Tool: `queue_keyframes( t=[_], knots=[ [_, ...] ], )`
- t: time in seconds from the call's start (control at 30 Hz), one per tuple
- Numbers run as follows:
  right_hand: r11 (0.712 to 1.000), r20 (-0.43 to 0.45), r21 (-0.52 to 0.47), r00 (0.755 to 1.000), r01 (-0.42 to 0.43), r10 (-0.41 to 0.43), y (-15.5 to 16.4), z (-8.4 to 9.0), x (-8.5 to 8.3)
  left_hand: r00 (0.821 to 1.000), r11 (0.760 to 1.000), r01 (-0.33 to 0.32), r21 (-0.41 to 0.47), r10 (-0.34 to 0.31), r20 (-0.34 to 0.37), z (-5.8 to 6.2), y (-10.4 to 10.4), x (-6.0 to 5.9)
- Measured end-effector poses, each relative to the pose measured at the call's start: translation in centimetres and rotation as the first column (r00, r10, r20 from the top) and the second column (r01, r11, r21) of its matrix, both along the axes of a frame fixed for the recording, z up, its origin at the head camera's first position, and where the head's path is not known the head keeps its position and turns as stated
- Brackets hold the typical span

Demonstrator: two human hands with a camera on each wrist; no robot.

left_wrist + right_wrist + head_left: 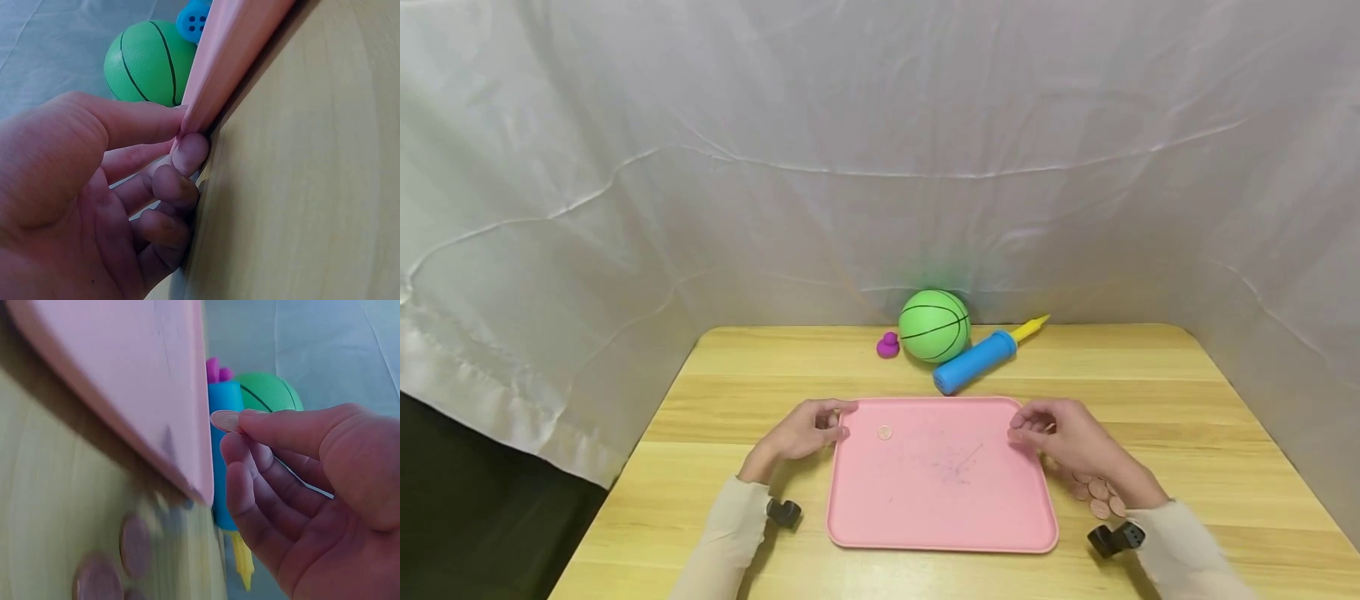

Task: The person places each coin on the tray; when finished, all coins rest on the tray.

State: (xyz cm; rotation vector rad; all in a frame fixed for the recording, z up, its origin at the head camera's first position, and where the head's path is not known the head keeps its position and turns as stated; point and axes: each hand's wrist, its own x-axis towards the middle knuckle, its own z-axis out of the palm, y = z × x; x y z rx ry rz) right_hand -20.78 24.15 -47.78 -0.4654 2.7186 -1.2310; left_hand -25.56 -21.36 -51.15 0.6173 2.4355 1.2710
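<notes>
My left hand (802, 429) pinches the left rim of a pink tray (925, 525) near its far corner, thumb and a fingertip on the edge in the left wrist view. Over the tray's right side, my right hand (1070, 433) holds a coin (225, 420) between thumb and fingers, as the right wrist view shows. One coin (885, 432) lies flat on the tray near its far left corner. On the table to the tray's right, partly under my right wrist, are several copper-coloured coins (1099, 508).
Behind the tray sit a green ball (934, 325) with black lines, a small purple rubber duck (888, 345) and a blue hand pump (976, 362) with a yellow nozzle. Pale curtains (880, 167) hang behind the wooden table (760, 367).
</notes>
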Motion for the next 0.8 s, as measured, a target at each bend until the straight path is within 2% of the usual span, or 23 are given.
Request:
queue_keyframes(
  t=[0.23,0.4,0.6,0.8],
  knots=[
    [0.998,0.054,-0.054,0.998,-0.033,0.036,-2.3,-0.3,-0.6,1.000,1.000,-0.005,0.008,0.005,0.000,-0.3,0.0,-0.1],
    [0.995,0.020,-0.039,0.995,-0.096,0.096,-3.7,-0.6,-1.2,1.000,1.000,-0.004,0.006,0.004,0.001,-0.1,0.1,-0.1],
    [0.984,0.040,-0.051,0.984,-0.173,0.175,-5.4,-1.1,-1.8,1.000,1.000,-0.004,-0.002,0.004,-0.003,0.1,0.1,-0.1],
    [0.983,-0.015,0.002,0.983,-0.183,0.183,-7.0,-1.6,-2.3,1.000,1.000,-0.012,-0.009,0.012,0.003,-0.2,0.0,-0.1]
  ],
)
